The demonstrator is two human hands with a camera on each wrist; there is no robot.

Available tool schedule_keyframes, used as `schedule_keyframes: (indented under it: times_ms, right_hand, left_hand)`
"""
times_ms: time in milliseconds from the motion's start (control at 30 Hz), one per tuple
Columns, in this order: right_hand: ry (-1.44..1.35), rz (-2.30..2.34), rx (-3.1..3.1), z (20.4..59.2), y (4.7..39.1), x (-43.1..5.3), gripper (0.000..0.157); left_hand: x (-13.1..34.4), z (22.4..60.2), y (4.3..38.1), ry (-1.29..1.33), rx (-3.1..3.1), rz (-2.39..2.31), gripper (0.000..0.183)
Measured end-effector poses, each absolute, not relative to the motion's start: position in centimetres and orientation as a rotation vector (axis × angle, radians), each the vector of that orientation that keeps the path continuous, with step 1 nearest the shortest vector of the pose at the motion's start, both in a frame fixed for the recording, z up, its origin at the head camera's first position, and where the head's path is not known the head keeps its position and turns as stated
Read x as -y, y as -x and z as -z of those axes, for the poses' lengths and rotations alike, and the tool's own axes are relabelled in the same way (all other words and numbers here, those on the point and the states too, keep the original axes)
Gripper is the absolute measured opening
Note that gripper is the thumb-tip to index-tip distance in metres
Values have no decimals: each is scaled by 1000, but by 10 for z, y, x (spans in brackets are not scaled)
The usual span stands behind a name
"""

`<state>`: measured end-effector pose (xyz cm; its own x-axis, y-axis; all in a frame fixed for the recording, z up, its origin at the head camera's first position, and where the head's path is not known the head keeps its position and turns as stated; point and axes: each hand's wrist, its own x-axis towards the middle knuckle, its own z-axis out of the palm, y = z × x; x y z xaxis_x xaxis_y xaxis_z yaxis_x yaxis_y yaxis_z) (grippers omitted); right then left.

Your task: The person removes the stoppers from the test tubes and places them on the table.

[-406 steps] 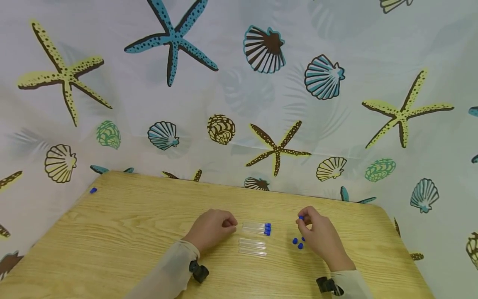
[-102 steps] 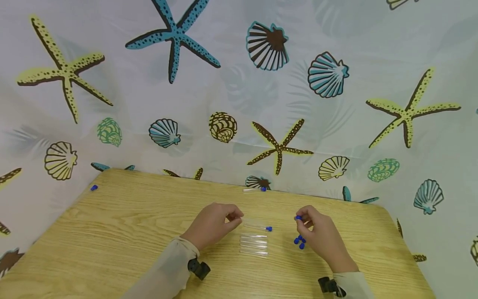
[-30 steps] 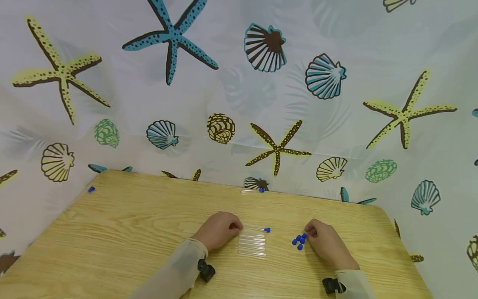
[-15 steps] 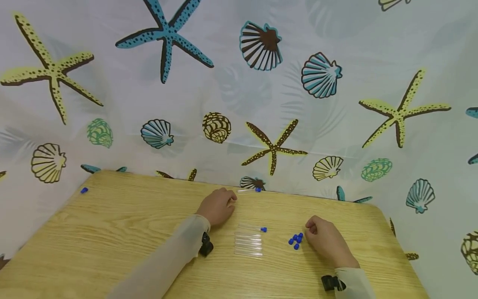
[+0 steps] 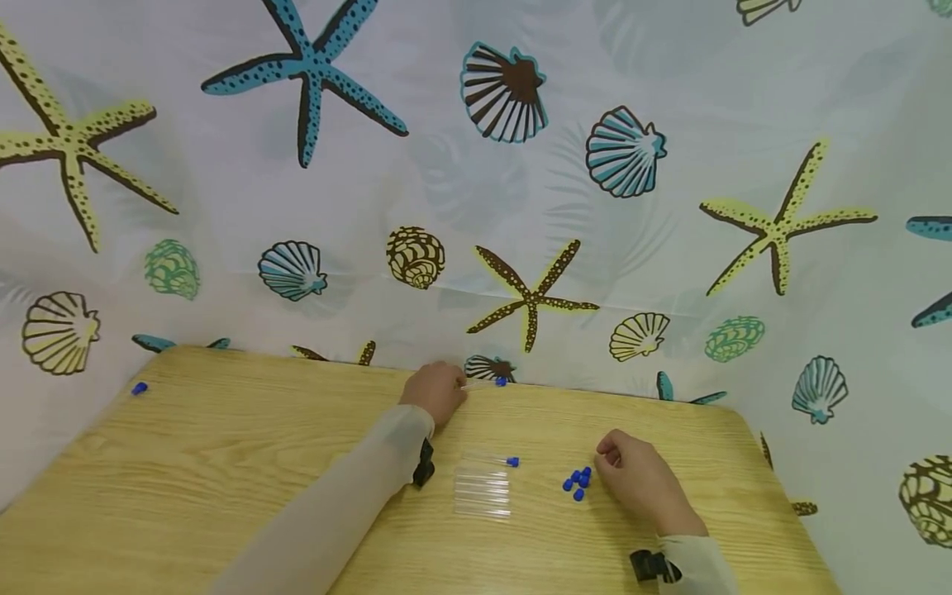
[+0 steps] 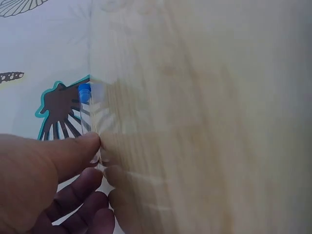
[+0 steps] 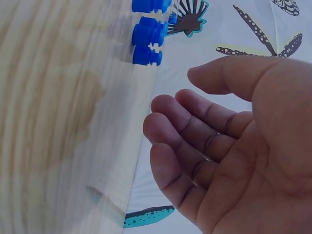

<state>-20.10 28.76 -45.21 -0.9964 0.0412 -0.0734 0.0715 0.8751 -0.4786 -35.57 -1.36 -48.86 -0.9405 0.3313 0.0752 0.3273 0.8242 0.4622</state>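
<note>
At the table's back edge my left hand pinches the open end of a clear test tube with a blue cap at its right end. In the left wrist view the thumb lies over this tube, its blue cap pointing away from the hand. My right hand, fingers loosely curled and holding nothing, is beside a small cluster of blue caps. The right wrist view shows some of those caps beyond its fingertips. Between the hands lies a second capped tube, with several uncapped tubes lined up in front.
A lone blue cap lies at the far left corner of the wooden table. Behind the table hangs a pale curtain printed with starfish and shells. Black wrist cameras sit on both sleeves.
My left hand has left the middle tubes and reached the capped tube at the back edge. The right hand, pinching a cap 3.4 s ago, has let it go and drawn slightly right.
</note>
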Motion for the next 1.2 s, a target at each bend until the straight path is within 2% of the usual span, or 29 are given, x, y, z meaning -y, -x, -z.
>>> schedule_keyframes:
  times_ms: [100, 300, 500, 767, 1200]
  right_hand:
    - [-77, 753, -2986, 451, 201, -284, 10]
    - [-44, 733, -3004, 447, 201, -281, 10]
    - [76, 839, -3022, 435, 200, -269, 9]
    - [376, 976, -3038, 419, 191, -249, 8]
    - [756, 1150, -3035, 420, 183, -233, 30]
  left_hand:
    - [17, 488, 355, -493, -3007, -755, 8]
    - [29, 477, 338, -500, -3023, -850, 7]
    - [45, 462, 299, -582, -3033, -1018, 8]
    - [57, 440, 245, -726, -3069, -981, 9]
    - [63, 416, 215, -955, -3079, -1032, 9]
